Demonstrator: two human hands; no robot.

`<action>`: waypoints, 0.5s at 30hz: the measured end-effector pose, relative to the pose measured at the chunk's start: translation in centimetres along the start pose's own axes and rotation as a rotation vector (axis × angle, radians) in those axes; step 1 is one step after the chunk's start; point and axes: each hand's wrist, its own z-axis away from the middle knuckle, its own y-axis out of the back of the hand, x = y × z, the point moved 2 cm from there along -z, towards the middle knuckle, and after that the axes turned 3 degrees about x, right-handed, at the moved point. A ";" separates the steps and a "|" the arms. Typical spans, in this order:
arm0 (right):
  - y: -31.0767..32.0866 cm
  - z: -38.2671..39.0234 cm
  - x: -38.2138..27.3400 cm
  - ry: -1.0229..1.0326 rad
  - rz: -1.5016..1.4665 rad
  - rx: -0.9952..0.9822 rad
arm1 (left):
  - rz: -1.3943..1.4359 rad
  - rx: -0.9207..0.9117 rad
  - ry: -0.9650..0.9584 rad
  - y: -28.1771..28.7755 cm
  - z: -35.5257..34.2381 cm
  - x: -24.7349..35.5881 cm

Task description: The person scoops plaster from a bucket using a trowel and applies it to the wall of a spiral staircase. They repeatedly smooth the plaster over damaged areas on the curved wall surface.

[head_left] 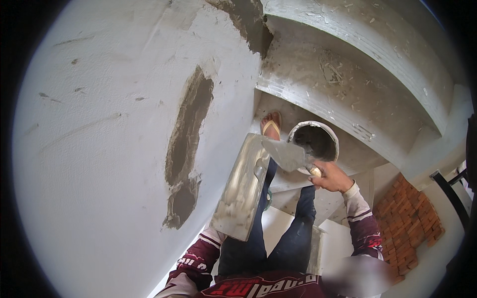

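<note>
My right hand (334,177) is closed round the handle of a pointed trowel (284,155). The trowel's blade reaches left over the upper right edge of a long, rectangular plastering float (237,196). A small lump of grey mortar (259,170) sits on that edge, and wet smears cover the float's face. My left sleeve (202,254) runs in beneath the float; the hand supporting it is hidden behind it. Just beyond the trowel stands a white-rimmed bucket (336,139) with dark grey mortar (314,141) inside.
On the left rises a white wall (99,164) with a long grey mortar patch (189,129) and another patch (248,25) higher up. Curved concrete steps (338,64) climb ahead, littered with flakes. My sandalled foot (271,124) stands beside the bucket. Orange bricks (405,218) and a black rail (451,198) are at right.
</note>
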 end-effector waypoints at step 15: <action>-5.5 3.7 -0.1 -0.279 -0.474 -0.126 | -0.013 -0.004 -0.007 0.0 0.1 -0.8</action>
